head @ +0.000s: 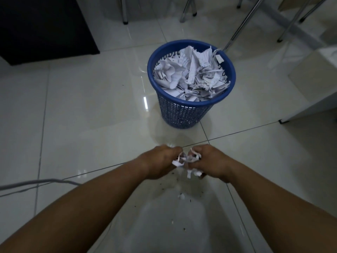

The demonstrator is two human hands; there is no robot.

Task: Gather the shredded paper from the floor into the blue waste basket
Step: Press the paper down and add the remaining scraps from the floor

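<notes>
Both hands are down low over the floor (87, 110), knuckles nearly touching. My left hand (160, 162) is curled round one side of a small bunch of shreds (187, 159), and my right hand (211, 162) is curled round the other side, so the bunch is pinched between them. A few strips dangle below my right fingers (loose ends, not quite tucked in). Straight ahead of the hands, well apart from them, stands the basket (182, 115), upright. It is heaped to the rim with paper (189, 75), and some strips poke over the far edge. Just behind my hands, toward me, a white scrap (181, 196) lies on the tile among dark specks. Off to the left of my left forearm a grey cable (36, 181) trails across the floor. Beyond the basket there are metal legs (240, 24), and far left a dark cabinet (42, 24).
</notes>
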